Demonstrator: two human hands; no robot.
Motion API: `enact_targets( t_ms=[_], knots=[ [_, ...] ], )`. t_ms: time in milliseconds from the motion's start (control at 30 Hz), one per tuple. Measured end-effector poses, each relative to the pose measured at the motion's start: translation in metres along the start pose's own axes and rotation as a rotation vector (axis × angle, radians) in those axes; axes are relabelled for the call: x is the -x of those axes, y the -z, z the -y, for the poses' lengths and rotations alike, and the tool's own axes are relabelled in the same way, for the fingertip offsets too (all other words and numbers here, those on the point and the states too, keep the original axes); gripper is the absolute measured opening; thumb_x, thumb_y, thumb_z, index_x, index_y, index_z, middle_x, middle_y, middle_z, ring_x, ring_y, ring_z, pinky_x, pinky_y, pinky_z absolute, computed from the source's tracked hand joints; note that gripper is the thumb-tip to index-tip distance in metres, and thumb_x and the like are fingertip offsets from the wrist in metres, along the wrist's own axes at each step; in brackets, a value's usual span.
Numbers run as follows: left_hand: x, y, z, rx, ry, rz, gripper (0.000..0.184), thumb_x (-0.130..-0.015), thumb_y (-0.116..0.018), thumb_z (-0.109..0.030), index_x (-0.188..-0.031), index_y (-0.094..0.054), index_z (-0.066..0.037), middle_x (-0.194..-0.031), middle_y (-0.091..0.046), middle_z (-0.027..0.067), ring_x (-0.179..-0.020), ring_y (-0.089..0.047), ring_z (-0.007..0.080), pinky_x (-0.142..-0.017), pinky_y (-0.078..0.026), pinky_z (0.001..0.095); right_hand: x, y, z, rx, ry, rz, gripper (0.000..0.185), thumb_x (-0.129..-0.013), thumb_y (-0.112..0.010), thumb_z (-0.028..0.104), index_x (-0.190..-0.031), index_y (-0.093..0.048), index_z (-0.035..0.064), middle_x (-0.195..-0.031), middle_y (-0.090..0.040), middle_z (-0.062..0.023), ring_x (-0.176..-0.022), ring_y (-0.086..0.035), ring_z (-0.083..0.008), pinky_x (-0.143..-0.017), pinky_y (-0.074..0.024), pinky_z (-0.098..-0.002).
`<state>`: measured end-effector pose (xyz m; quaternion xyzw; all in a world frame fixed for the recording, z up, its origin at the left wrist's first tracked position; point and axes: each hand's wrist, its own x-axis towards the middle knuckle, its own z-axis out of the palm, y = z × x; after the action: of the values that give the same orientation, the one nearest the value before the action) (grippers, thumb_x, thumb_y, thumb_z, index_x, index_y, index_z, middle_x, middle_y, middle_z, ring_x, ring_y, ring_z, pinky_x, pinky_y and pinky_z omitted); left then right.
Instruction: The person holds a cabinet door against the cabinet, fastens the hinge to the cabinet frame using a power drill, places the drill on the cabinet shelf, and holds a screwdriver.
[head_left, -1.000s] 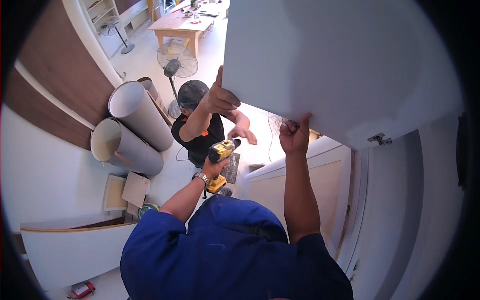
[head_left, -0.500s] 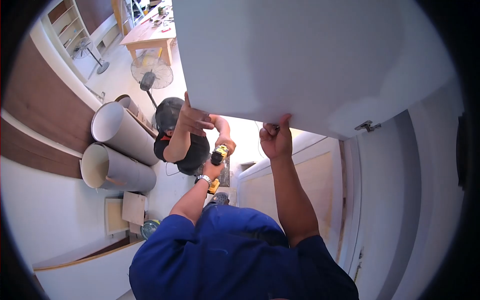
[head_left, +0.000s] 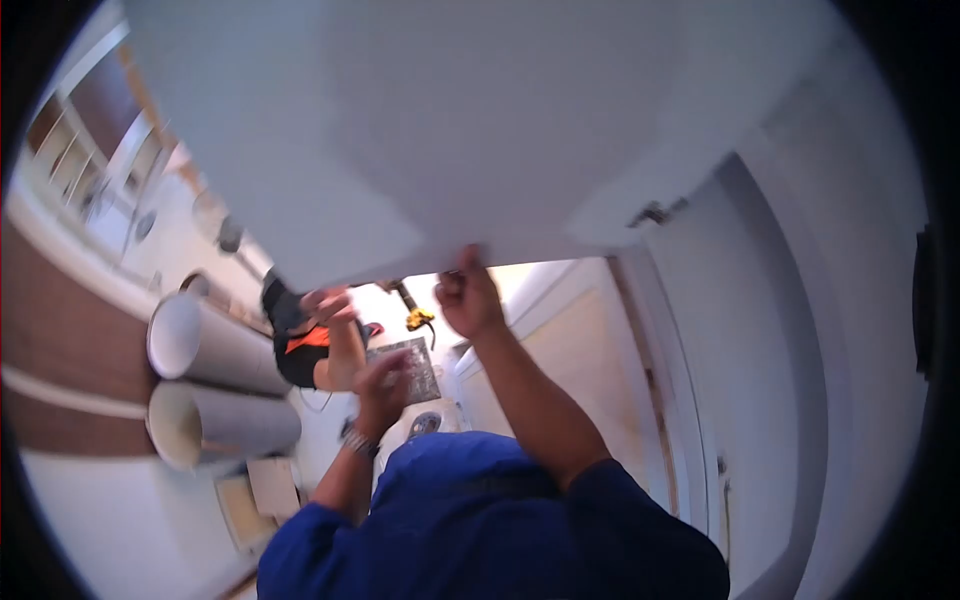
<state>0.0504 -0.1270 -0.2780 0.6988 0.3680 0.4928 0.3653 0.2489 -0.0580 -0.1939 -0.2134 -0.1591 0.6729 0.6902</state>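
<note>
A large white panel (head_left: 480, 130) fills the upper view, a metal hinge (head_left: 655, 214) near its right lower edge. My right hand (head_left: 468, 298) grips the panel's lower edge, thumb on its face. Below the panel, my left hand (head_left: 383, 388) is raised with its fingers apart, blurred, holding nothing. A co-worker (head_left: 300, 330) in a dark shirt stands to the left, one hand (head_left: 330, 303) by the panel's lower edge. The yellow drill (head_left: 418, 318) is beyond my left hand, partly hidden by the panel; what holds it cannot be made out.
Two large rolled sheets (head_left: 215, 345) lie at the left. Small boards (head_left: 262, 498) lean below them. A dark mat (head_left: 408, 368) is on the floor under the drill. A white frame (head_left: 560, 370) stands at the right. A fan (head_left: 230, 235) is behind the co-worker.
My left hand has let go of the drill, which is now farther away near the co-worker. The view has turned, and the panel appears farther left and lower. My right hand stays on its edge.
</note>
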Motion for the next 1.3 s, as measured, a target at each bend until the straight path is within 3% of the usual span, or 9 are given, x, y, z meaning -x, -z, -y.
enact_targets(
  t_ms=[67, 167, 267, 500, 633, 767, 900, 1133, 1300],
  knots=[
    [-0.021, 0.046, -0.031, -0.256, -0.18, -0.311, 0.016, -0.084, -0.065, -0.008, -0.097, -0.062, 0.001, -0.088, -0.064, 0.0104, -0.081, -0.062, 0.0238, -0.077, -0.049, 0.0349, 0.003, -0.006, -0.001, -0.026, 0.032, -0.018, 0.024, -0.086, -0.068, 0.039, -0.086, -0.052, 0.0202, -0.069, -0.044, 0.0075, -0.054, -0.035, -0.0071, -0.047, -0.0284, -0.0223],
    [-0.081, 0.082, -0.073, -0.159, -0.165, -0.572, 0.043, -0.091, -0.062, -0.021, -0.125, -0.049, 0.003, -0.124, -0.054, 0.0153, -0.108, -0.054, 0.0267, -0.09, -0.043, 0.0396, 0.009, -0.019, 0.003, -0.046, 0.018, -0.011, 0.024, -0.088, -0.066, 0.038, -0.087, -0.05, 0.0203, -0.068, -0.044, 0.007, -0.053, -0.039, -0.0056, -0.046, -0.0281, -0.022],
    [-0.119, 0.095, -0.065, -0.076, -0.14, -0.482, 0.054, -0.094, -0.058, -0.025, -0.135, -0.039, 0.003, -0.134, -0.046, 0.0161, -0.119, -0.047, 0.0279, -0.104, -0.032, 0.0414, 0.008, -0.019, 0.0, -0.054, 0.024, -0.027, 0.024, -0.088, -0.067, 0.036, -0.086, -0.049, 0.0196, -0.068, -0.043, 0.0072, -0.052, -0.038, -0.0054, -0.047, -0.0277, -0.022],
    [-0.136, 0.106, -0.039, 0.374, 0.049, -0.216, 0.05, -0.092, -0.064, -0.028, -0.127, -0.048, 0.004, -0.121, -0.057, 0.0124, -0.112, -0.053, 0.0197, -0.098, -0.04, 0.0332, 0.008, -0.007, 0.003, -0.005, -0.007, 0.072, 0.032, -0.084, -0.071, 0.037, -0.092, -0.051, 0.0136, -0.072, -0.047, 0.0044, -0.052, -0.038, -0.0055, -0.047, -0.0299, -0.0203],
    [-0.137, 0.109, -0.036, 0.532, 0.058, -0.222, 0.049, -0.089, -0.067, -0.023, -0.125, -0.049, 0.004, -0.118, -0.058, 0.0118, -0.109, -0.055, 0.0194, -0.098, -0.041, 0.0324, 0.04, -0.015, 0.015, 0.472, 0.054, -0.048, 0.044, -0.083, -0.074, 0.032, -0.109, -0.052, 0.0045, -0.072, -0.053, 0.001, -0.053, -0.041, -0.0035, -0.041, -0.0302, -0.0198],
    [-0.13, 0.111, -0.038, 0.614, 0.115, -0.185, 0.039, -0.094, -0.061, -0.025, -0.12, -0.052, 0.001, -0.113, -0.061, 0.0115, -0.106, -0.058, 0.0205, -0.094, -0.047, 0.0356, 0.097, 0.007, 0.042, 0.899, 0.089, -0.123, 0.042, -0.082, -0.075, 0.027, -0.109, -0.057, -0.0003, -0.083, -0.061, -0.006, -0.07, -0.055, -0.0097, -0.057, -0.0434, -0.0241],
    [-0.126, 0.116, -0.029, 0.587, 0.126, -0.113, 0.037, -0.095, -0.059, -0.025, -0.121, -0.051, 0.0, -0.113, -0.061, 0.012, -0.1, -0.061, 0.0213, -0.085, -0.054, 0.0348, 0.18, -0.013, 0.119, 1.289, 0.542, -0.29, 0.028, -0.082, -0.075, 0.019, -0.101, -0.062, 0.0035, -0.08, -0.062, -0.0036, -0.071, -0.056, -0.0088, -0.062, -0.0455, -0.024],
    [-0.124, 0.112, -0.036, 0.576, 0.127, -0.128, 0.033, -0.094, -0.06, -0.021, -0.118, -0.052, 0.001, -0.11, -0.061, 0.0122, -0.095, -0.063, 0.0204, -0.078, -0.057, 0.0319, 0.252, 0.002, 0.203, 1.766, 1.039, -1.248, 0.025, -0.081, -0.073, 0.024, -0.096, -0.063, 0.0069, -0.077, -0.065, -0.0068, -0.07, -0.063, -0.0245, -0.06, -0.0489, -0.0354],
    [-0.125, 0.119, -0.024, 0.558, 0.133, -0.112, 0.033, -0.092, -0.062, -0.017, -0.117, -0.053, 0.002, -0.108, -0.062, 0.0123, -0.092, -0.064, 0.0198, -0.077, -0.057, 0.0303, 0.254, 0.021, 0.205, 1.854, 1.074, -1.299, 0.021, -0.08, -0.071, 0.022, -0.093, -0.064, 0.0072, -0.08, -0.065, -0.0084, -0.074, -0.064, -0.0293, -0.062, -0.0504, -0.0389]
  ],
)
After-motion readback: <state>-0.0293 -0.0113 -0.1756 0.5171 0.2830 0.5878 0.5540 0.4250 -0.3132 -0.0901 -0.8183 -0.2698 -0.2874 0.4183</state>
